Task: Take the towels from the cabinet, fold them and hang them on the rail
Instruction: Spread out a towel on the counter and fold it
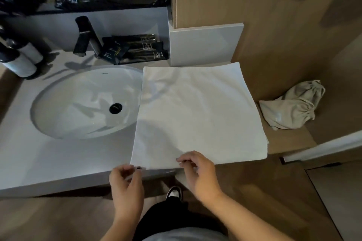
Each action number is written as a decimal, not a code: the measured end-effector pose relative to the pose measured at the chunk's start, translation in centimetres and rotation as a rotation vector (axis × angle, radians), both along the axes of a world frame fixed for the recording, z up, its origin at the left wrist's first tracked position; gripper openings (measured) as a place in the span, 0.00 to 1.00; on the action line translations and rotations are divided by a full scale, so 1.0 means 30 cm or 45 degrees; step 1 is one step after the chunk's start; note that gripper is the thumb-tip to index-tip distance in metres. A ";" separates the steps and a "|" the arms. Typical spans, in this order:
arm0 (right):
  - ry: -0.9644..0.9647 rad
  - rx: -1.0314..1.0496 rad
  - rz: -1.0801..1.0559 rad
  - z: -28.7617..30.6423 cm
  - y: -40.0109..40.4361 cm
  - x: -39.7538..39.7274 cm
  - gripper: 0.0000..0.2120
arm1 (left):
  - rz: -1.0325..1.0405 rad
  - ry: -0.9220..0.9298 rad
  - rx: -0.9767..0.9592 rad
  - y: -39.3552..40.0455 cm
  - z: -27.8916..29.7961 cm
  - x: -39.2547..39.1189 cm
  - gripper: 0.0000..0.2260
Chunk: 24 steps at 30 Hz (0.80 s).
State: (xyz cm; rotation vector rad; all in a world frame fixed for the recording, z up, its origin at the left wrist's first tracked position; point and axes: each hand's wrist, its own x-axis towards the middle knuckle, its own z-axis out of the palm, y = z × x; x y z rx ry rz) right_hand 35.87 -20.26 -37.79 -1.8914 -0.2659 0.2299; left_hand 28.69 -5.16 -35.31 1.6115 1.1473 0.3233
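Towel: white, folded into a flat square, lying on the right part of the surface; its left edge laps over the rim of the sink, its near edge reaches the front lip.
Left hand: I see it at the near left corner of the towel, fingers curled, thumb and forefinger pinching the corner.
Right hand: fingertips pinched on the near edge, just right of the other.
Behind sink: black faucet, dark sachets, two bottles.
Right side: a beige drawstring bag on the lower wooden ledge, apart from the towel.
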 end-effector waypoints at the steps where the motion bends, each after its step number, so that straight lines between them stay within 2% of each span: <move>1: 0.086 0.005 -0.030 0.014 -0.002 -0.017 0.15 | 0.082 0.055 -0.142 -0.013 -0.009 -0.002 0.07; 3: 0.286 0.033 -0.064 0.046 -0.010 -0.034 0.17 | 0.062 0.076 -0.398 -0.028 -0.039 0.012 0.09; 5: 0.474 0.089 -0.086 0.069 -0.029 -0.035 0.18 | 0.096 -0.020 -0.747 -0.053 -0.063 0.049 0.06; 7: 0.610 0.086 -0.125 0.086 -0.050 -0.029 0.16 | 0.242 -0.147 -1.058 -0.077 -0.066 0.093 0.04; 9: 0.773 0.092 -0.175 0.101 -0.068 -0.025 0.13 | 0.378 -0.245 -1.241 -0.099 -0.059 0.118 0.08; 12: 1.056 0.120 -0.205 0.123 -0.073 -0.040 0.08 | 0.357 -0.330 -1.250 -0.121 -0.033 0.117 0.10; 14: 1.147 0.134 -0.151 0.121 -0.067 -0.067 0.05 | 0.327 -0.365 -1.196 -0.138 -0.003 0.107 0.08; 16: 1.233 0.351 -0.176 0.102 -0.057 -0.094 0.08 | 0.288 -0.408 -1.176 -0.154 0.031 0.092 0.05; 18: 1.350 0.772 -0.333 0.100 -0.051 -0.103 0.11 | 0.256 -0.426 -1.177 -0.173 0.059 0.067 0.02; 20: 1.319 1.098 -0.537 0.096 -0.057 -0.088 0.13 | 0.286 -0.441 -1.197 -0.186 0.077 0.034 0.02; 24: 1.180 1.222 -0.802 0.083 -0.125 -0.038 0.09 | 0.373 -0.451 -1.195 -0.178 0.078 -0.012 0.03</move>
